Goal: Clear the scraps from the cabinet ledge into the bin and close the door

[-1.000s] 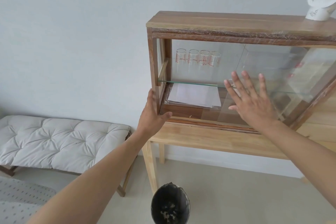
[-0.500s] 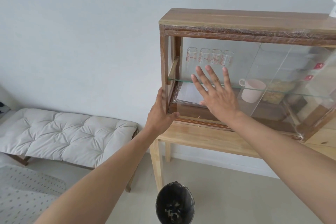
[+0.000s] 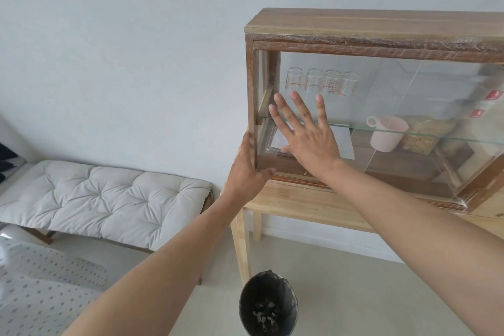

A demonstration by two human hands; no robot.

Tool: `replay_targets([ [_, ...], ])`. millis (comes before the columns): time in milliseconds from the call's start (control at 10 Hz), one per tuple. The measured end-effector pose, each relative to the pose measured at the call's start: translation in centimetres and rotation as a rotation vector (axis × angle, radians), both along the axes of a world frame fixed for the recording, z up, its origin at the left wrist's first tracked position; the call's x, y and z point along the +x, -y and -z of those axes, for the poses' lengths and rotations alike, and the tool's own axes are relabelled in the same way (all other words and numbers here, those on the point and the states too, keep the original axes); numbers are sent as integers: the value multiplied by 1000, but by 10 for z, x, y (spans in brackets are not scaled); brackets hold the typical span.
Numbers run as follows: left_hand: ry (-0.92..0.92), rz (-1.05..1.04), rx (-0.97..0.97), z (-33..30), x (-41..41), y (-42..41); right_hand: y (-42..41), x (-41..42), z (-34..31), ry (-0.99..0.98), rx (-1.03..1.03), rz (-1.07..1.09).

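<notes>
Fingers of right hand spread wide, palm flat on clear glass sliding door of rough-grained brown wooden cabinet. Left hand cups cabinet's lower-left corner post, fingers straight along the side, thumb on front ledge, gripping nothing else. Round black bin on floor below, pale scraps inside. Behind glass: four clear measuring cups, pink plastic mug, white paper sheets. Cabinet sits on light smooth wooden table.
</notes>
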State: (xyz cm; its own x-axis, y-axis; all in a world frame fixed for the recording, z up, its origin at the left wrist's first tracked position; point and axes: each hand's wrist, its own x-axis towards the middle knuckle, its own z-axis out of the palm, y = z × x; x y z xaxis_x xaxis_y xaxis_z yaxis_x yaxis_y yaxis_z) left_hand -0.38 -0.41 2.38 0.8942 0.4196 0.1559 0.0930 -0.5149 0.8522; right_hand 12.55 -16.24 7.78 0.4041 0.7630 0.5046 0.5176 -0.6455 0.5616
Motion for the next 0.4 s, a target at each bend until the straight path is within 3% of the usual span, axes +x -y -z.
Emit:
replay_targets([
  [200, -76, 13, 67, -7, -2, -4, -3, -2, 3, -57, 39, -58],
  [400, -222, -48, 335, -40, -15, 18, 19, -29, -12, -132, 17, -95],
])
